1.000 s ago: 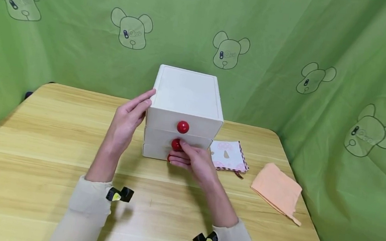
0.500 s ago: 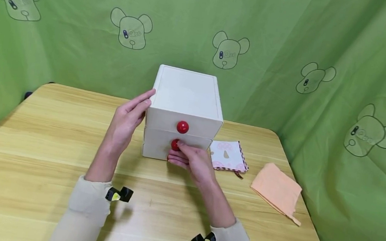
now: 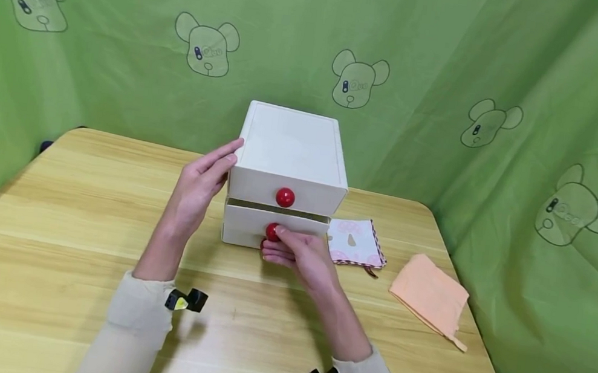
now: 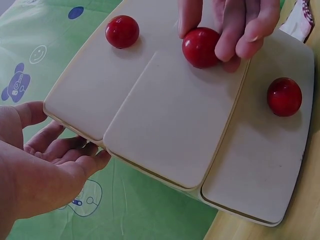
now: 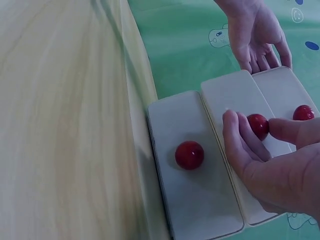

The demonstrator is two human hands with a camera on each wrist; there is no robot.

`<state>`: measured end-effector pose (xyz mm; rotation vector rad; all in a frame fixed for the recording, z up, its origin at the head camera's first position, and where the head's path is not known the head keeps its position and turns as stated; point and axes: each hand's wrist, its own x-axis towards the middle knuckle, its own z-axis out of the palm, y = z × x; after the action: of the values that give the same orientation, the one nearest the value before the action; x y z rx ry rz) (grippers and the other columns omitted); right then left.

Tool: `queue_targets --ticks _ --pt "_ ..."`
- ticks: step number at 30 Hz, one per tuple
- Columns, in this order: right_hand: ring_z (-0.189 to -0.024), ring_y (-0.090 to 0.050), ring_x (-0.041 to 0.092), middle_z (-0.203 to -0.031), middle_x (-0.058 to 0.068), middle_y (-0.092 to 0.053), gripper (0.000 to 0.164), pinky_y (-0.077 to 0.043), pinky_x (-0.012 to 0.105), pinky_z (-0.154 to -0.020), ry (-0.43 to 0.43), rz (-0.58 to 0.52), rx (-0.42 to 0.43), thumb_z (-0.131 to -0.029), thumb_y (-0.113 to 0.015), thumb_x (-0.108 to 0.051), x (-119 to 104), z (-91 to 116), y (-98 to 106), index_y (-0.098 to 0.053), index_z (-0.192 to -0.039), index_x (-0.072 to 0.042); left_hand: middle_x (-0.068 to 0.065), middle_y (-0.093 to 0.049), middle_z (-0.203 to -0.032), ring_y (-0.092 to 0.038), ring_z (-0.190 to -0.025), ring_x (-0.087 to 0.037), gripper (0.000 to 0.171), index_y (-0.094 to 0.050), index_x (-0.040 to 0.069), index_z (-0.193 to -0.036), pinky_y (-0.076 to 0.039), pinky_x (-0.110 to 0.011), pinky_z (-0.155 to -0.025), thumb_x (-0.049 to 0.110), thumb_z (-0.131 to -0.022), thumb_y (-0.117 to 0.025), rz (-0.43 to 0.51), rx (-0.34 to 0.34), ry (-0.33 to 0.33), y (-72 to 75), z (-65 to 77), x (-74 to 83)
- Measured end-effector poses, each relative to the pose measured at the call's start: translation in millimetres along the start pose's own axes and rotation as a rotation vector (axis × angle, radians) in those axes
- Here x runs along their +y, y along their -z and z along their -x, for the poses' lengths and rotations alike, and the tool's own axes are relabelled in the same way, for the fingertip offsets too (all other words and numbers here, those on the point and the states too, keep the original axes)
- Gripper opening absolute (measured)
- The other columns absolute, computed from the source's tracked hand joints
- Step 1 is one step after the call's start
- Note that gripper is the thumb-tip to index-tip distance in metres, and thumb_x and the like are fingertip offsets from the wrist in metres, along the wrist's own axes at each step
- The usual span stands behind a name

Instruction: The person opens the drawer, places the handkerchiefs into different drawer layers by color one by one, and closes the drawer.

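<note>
A white chest of drawers (image 3: 292, 143) with red ball knobs stands on the table. Its middle drawer (image 3: 243, 222) sticks out a little, with a dark gap above its front. My right hand (image 3: 310, 260) pinches the middle red knob (image 5: 258, 126) between thumb and fingers. At the chest's left side, my left hand (image 3: 194, 191) rests against the upper edge, fingers mostly straight; in the left wrist view that hand (image 4: 55, 165) touches the side of the top drawer (image 4: 95, 85). The top knob (image 3: 285, 197) and the bottom knob (image 4: 284, 97) are untouched.
A folded white cloth (image 3: 356, 242) with a checked edge lies right of the chest. Farther right, an orange cloth (image 3: 430, 294) lies near the edge of the wooden table (image 3: 80, 236). Green curtains (image 3: 288, 27) enclose the back and sides.
The middle drawer has come out slightly toward me, opening a gap under the top drawer. My right hand has moved with its knob. The left hand stays at the chest's side.
</note>
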<state>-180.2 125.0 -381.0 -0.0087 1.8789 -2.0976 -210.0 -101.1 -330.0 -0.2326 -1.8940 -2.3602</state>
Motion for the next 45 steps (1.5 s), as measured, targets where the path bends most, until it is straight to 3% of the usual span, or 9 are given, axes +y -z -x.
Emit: queue_targets --ticks 11,21,30,34,39,45 --pt "-0.101 -0.074 0.039 -0.115 0.031 -0.070 0.038 -0.062 0.039 -0.088 -0.006 0.230 -0.104 -0.104 -0.060 -0.024 -8.3 11.5 7.0 -0.066 -0.125 0.006 0.001 -0.044 -0.160 -0.040 -0.148 -0.022 0.042 -0.059 0.024 -0.143 -0.029 -0.046 -0.125 0.035 -0.103 -0.062 0.010 -0.009 0.001 0.3 -1.0 -0.9" --pt "-0.101 -0.073 0.040 -0.115 0.033 -0.070 0.038 -0.062 0.042 -0.090 -0.021 0.230 -0.134 -0.104 -0.059 -0.023 -5.0 22.6 9.4 -0.066 -0.125 0.007 0.000 -0.045 -0.159 -0.042 -0.147 -0.022 0.042 -0.059 0.024 -0.143 -0.031 -0.044 -0.124 0.034 -0.103 -0.062 0.014 -0.016 -0.004 0.5 -3.0 -0.6" --pt "-0.089 -0.076 0.033 -0.105 0.029 -0.073 0.038 -0.063 0.038 -0.085 -0.029 0.356 -0.186 -0.104 -0.060 -0.023 -10.7 31.7 10.8 -0.068 -0.120 0.010 0.001 -0.044 -0.159 -0.042 -0.147 -0.023 0.043 -0.059 0.024 -0.144 -0.031 -0.044 -0.124 0.035 -0.103 -0.062 0.011 -0.025 0.002 0.6 -2.9 -1.5" --pt "-0.088 -0.075 0.035 -0.103 0.028 -0.074 0.037 -0.063 0.043 -0.085 -0.048 0.394 -0.223 -0.103 -0.060 -0.024 -15.3 35.7 9.8 -0.070 -0.116 0.009 0.000 -0.044 -0.159 -0.042 -0.147 -0.022 0.043 -0.059 0.023 -0.144 -0.031 -0.043 -0.124 0.035 -0.103 -0.061 0.011 -0.025 -0.005 1.6 -3.3 -1.2" --pt "-0.087 -0.073 0.036 -0.096 0.024 -0.074 0.034 -0.063 0.047 -0.082 -0.044 0.511 -0.259 -0.105 -0.057 -0.024 -20.5 43.5 6.1 -0.072 -0.113 0.006 0.000 -0.044 -0.160 -0.041 -0.148 -0.021 0.044 -0.058 0.023 -0.144 -0.031 -0.042 -0.124 0.035 -0.102 -0.062 0.012 -0.024 -0.007 3.3 -3.0 -1.4" --pt "-0.082 -0.072 0.033 -0.090 0.020 -0.074 0.033 -0.064 0.045 -0.076 -0.035 0.661 -0.276 -0.107 -0.053 -0.024 -26.2 52.6 -0.5 -0.074 -0.106 0.001 0.001 -0.044 -0.159 -0.040 -0.148 -0.020 0.044 -0.059 0.022 -0.144 -0.030 -0.043 -0.125 0.036 -0.102 -0.062 0.018 -0.030 -0.013 4.0 -3.2 -2.1"
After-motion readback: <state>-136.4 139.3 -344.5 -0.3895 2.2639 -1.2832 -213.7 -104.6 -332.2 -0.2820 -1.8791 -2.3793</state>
